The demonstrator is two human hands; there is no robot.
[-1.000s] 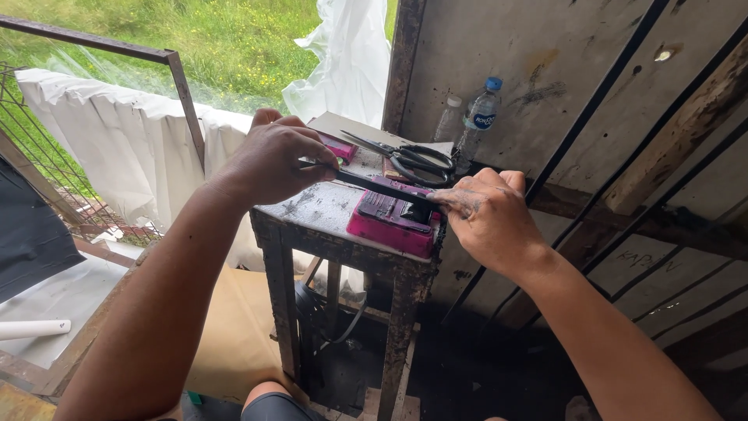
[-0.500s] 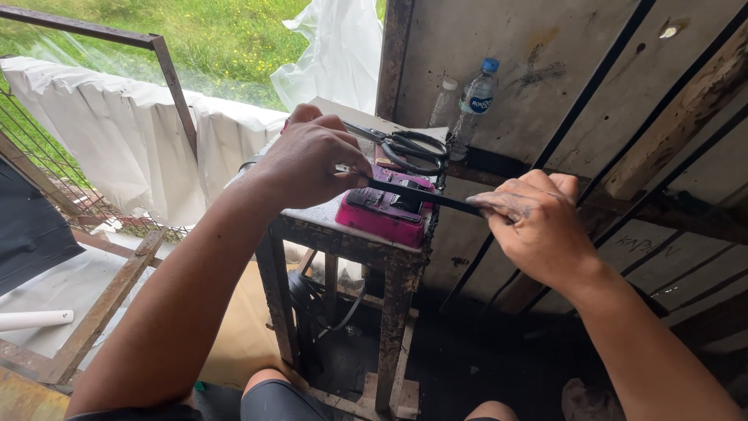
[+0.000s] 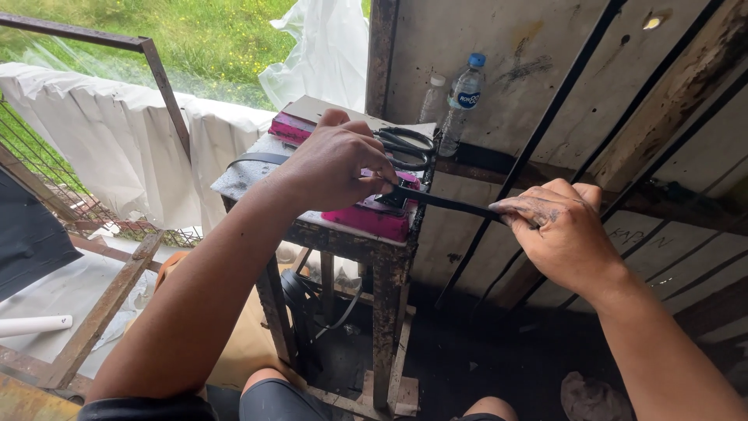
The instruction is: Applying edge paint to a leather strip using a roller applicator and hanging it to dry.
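A narrow black strap (image 3: 456,204) stretches from the top of a rusty metal stand (image 3: 386,300) out to the right. My left hand (image 3: 339,164) presses down on the strap's left end, on top of a pink block (image 3: 374,221) lying on the stand. My right hand (image 3: 557,230) pinches the strap's right end and holds it taut in the air. Black scissors (image 3: 409,146) lie just behind my left hand. A second pink block (image 3: 292,126) sits at the stand's far left.
Two plastic bottles (image 3: 465,101) stand on a ledge against the grey wall behind the stand. A rusty railing (image 3: 160,78) with white sheeting (image 3: 101,148) runs along the left. A white tube (image 3: 35,324) lies on the floor at lower left.
My right hand has pulled the strap farther out to the right. My left hand has stayed on the pink block. The view has shifted down and left.
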